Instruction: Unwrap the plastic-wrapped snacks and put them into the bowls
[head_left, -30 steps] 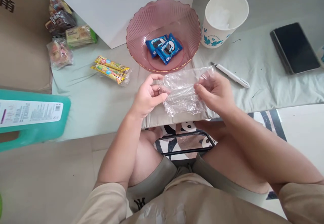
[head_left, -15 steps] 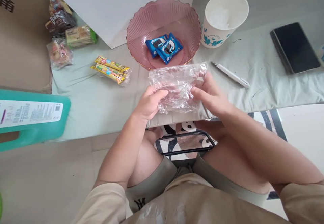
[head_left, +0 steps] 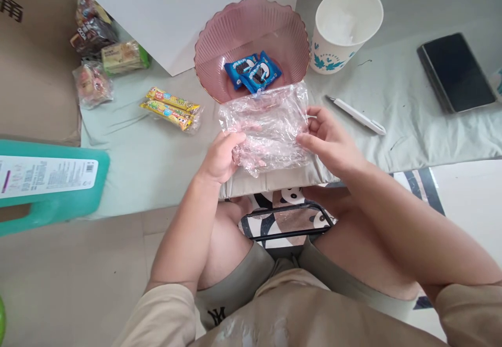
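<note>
A crinkled clear plastic bag [head_left: 270, 127] is stretched between my two hands, just in front of the pink bowl. My left hand [head_left: 221, 156] is closed on its left edge, thumb on top and fingers beneath, partly showing through the film. My right hand [head_left: 331, 140] pinches the right edge between thumb and bent fingers. Behind the bag, the scalloped pink glass bowl [head_left: 212, 49] holds blue-wrapped cookie packs [head_left: 261, 72]. The bag's far edge overlaps the bowl's near rim in view.
Yellow snack sticks [head_left: 170, 109] and several wrapped snacks [head_left: 125, 57] lie to the left, near a teal jug [head_left: 100, 180]. Rightward are a paper cup [head_left: 333, 54] with white contents, a white pen [head_left: 356, 115] and a phone [head_left: 457, 72]. A white board [head_left: 157, 18] stands behind.
The bag has shifted slightly left and spread flatter. My left hand has moved a little left, and my right fingers have changed their hold on the edge.
</note>
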`<action>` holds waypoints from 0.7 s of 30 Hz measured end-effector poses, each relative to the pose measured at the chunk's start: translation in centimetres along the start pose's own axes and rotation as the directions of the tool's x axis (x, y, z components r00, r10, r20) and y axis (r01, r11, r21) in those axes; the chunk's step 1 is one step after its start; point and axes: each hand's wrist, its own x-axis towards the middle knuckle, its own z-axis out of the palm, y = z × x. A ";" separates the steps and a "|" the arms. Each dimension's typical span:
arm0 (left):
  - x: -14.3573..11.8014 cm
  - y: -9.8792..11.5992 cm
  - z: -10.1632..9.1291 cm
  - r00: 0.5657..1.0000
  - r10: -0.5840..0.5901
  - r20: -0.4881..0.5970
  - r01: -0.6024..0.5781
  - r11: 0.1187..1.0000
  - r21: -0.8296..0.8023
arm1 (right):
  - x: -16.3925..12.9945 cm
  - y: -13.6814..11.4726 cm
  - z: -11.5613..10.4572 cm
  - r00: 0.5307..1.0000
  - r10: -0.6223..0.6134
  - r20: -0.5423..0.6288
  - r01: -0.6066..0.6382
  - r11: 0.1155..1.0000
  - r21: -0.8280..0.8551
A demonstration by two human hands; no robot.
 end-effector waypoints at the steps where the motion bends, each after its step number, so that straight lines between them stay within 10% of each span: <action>1: 0.0 0.0 0.2 0.999 -0.010 0.035 0.010 1.000 -0.009 | 0.0 -0.1 0.1 1.000 0.018 0.015 -0.018 1.000 0.022; 13: -0.5 0.3 0.9 0.979 -0.123 0.160 0.083 0.968 0.238 | -0.2 -1.9 0.8 0.990 0.013 -0.143 -0.028 0.994 -0.102; 21: 0.1 -0.6 0.7 0.988 0.141 0.068 -0.148 0.982 0.119 | -0.6 -2.0 1.0 0.999 0.028 -0.015 -0.029 0.997 -0.072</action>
